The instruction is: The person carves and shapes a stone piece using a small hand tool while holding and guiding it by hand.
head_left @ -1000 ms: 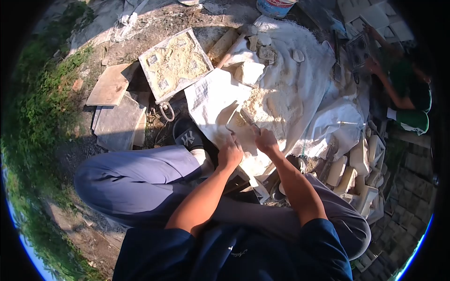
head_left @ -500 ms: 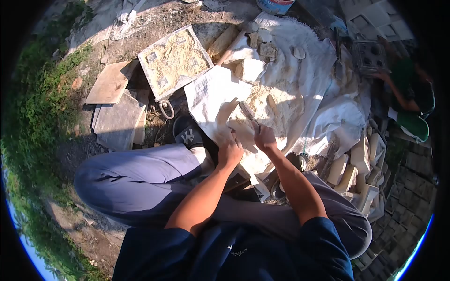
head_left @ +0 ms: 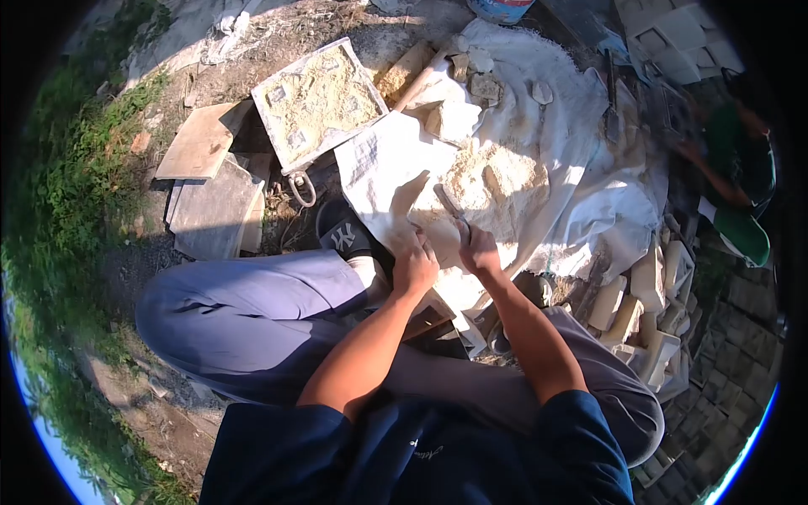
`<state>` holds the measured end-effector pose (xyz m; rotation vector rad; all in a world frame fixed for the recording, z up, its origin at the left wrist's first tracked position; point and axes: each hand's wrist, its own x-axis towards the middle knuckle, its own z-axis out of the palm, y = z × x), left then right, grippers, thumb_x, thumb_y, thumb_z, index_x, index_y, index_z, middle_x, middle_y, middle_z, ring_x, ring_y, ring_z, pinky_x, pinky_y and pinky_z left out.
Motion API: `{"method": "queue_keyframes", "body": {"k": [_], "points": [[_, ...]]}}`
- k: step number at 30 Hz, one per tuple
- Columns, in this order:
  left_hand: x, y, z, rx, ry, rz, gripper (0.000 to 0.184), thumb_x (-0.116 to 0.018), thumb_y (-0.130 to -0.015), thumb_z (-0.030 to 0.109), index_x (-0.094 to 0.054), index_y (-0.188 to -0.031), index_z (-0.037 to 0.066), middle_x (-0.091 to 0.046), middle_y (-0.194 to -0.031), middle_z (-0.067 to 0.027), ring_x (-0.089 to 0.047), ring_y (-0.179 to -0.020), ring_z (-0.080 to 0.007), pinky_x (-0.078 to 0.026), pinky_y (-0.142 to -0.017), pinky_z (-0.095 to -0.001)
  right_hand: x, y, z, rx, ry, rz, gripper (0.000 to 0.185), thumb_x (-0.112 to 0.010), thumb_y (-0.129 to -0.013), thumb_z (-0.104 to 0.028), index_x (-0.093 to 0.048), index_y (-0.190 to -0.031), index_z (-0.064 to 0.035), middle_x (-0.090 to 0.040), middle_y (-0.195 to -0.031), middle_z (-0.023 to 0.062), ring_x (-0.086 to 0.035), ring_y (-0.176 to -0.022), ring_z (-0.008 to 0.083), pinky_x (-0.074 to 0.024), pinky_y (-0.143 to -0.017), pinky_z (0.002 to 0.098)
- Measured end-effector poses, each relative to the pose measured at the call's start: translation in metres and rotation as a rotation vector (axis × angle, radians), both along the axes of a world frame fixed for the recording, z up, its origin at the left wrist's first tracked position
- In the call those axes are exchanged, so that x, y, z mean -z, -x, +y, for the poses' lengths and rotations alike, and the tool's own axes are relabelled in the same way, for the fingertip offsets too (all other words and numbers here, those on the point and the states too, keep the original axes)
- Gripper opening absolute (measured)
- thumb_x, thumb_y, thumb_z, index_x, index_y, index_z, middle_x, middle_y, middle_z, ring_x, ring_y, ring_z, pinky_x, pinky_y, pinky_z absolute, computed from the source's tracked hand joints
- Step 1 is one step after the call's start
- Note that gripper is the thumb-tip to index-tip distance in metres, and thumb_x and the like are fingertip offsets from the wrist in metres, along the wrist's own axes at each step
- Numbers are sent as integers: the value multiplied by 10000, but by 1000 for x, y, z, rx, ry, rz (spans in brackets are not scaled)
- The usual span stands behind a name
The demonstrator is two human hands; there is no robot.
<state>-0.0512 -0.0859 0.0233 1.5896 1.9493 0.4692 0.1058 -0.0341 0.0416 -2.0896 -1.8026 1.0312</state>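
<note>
My right hand point(head_left: 480, 251) is closed around the handle of a narrow flat-bladed tool point(head_left: 448, 202), its blade pointing up and left over the pale powder. Beside it, my left hand point(head_left: 416, 263) has curled fingers at the near edge of the white sack point(head_left: 374, 164); what they hold, if anything, is hidden. A tan, pointed shape point(head_left: 410, 194) lies just beyond the left fingers; I cannot tell whether it is a shard or a shadow. Past the blade, a mound of crumbly cream powder point(head_left: 484, 181) is heaped on the sacking.
A square frame point(head_left: 273, 139) of cream powder with a metal loop point(head_left: 303, 190) stands far left, near broken slabs point(head_left: 216, 210). Pale stone chunks point(head_left: 454, 122) lie at the back. Cut blocks point(head_left: 648, 282) are piled right. Another person point(head_left: 736, 160) sits far right.
The whole view has shifted slightly. My hands and the tool keep nearly the same place over the sack. The other person's arm at far right has moved a little.
</note>
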Motion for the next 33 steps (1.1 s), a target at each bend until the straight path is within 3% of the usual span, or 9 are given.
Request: {"method": "queue_keyframes", "body": {"k": [1, 5, 11, 14, 20, 24, 25, 29, 33], "points": [[-4, -1, 4, -40, -1, -69, 196, -529, -976, 172, -475, -1041, -5, -665, -949, -237, -677, -856, -387, -560, -654, -454, -4, -3, 1, -80, 178, -71, 583, -406, -1022, -522, -685, -1084, -15, -680, -1000, 305, -640, -1010, 478, -495, -899, 521], [-20, 0, 6, -40, -20, -79, 196, -532, -977, 175, -483, -1038, -4, -666, -941, -234, -679, -841, -391, -561, -659, -441, 1, -3, 0, -47, 253, -112, 605, -444, -1004, -543, -691, -1004, 10, -662, -970, 324, -623, -1001, 486, -474, -901, 534], [-24, -2, 3, -73, 59, 64, 209, -552, -969, 166, -476, -1041, -15, -673, -903, -244, -687, -798, -399, -563, -651, -440, -3, 4, 0, -59, 50, -37, 640, -409, -1003, -552, -674, -1075, 27, -663, -1102, 306, -622, -1078, 472, -490, -937, 514], [-31, -1, 6, -68, 72, -38, 222, -560, -964, 171, -480, -1053, -16, -679, -913, -248, -691, -812, -396, -572, -670, -434, -9, 3, -4, -60, 291, -144, 634, -425, -1003, -548, -679, -1045, 31, -669, -1075, 306, -628, -1054, 477, -492, -922, 519], [-3, -1, 2, -88, -98, -97, 256, -512, -989, 244, -493, -1124, 27, -691, -949, -255, -672, -860, -458, -562, -713, -509, -9, -1, 6, -19, 225, -88, 583, -443, -1012, -523, -683, -1021, 8, -668, -989, 322, -633, -991, 495, -492, -886, 529], [-20, 0, 0, -132, 77, -68, 220, -533, -973, 220, -491, -1076, 30, -686, -916, -264, -676, -815, -451, -561, -677, -511, -7, 0, -3, -17, 33, 63, 570, -441, -1028, -479, -674, -978, 39, -658, -884, 337, -631, -918, 515, -487, -845, 545], [-20, 1, 4, -108, 90, -78, 203, -545, -962, 203, -483, -1058, 36, -681, -901, -276, -680, -800, -444, -563, -657, -511, -8, -2, -5, -74, 129, -19, 578, -437, -1021, -507, -671, -1014, 22, -665, -995, 330, -632, -1000, 491, -491, -892, 530], [-7, 7, 4, -154, 78, 37, 229, -553, -949, 222, -470, -1020, 21, -679, -859, -282, -679, -773, -449, -562, -644, -508, 0, -8, -9, -7, 202, -71, 578, -461, -1007, -507, -681, -992, 27, -662, -927, 335, -633, -955, 494, -494, -871, 523], [9, 12, -3, -252, -216, -152, 251, -570, -924, 212, -455, -979, -4, -682, -823, -275, -689, -737, -435, -563, -606, -495, -8, -13, -4, -115, 125, 6, 594, -459, -1007, -517, -693, -963, 27, -668, -938, 323, -636, -957, 487, -496, -864, 516]]}}
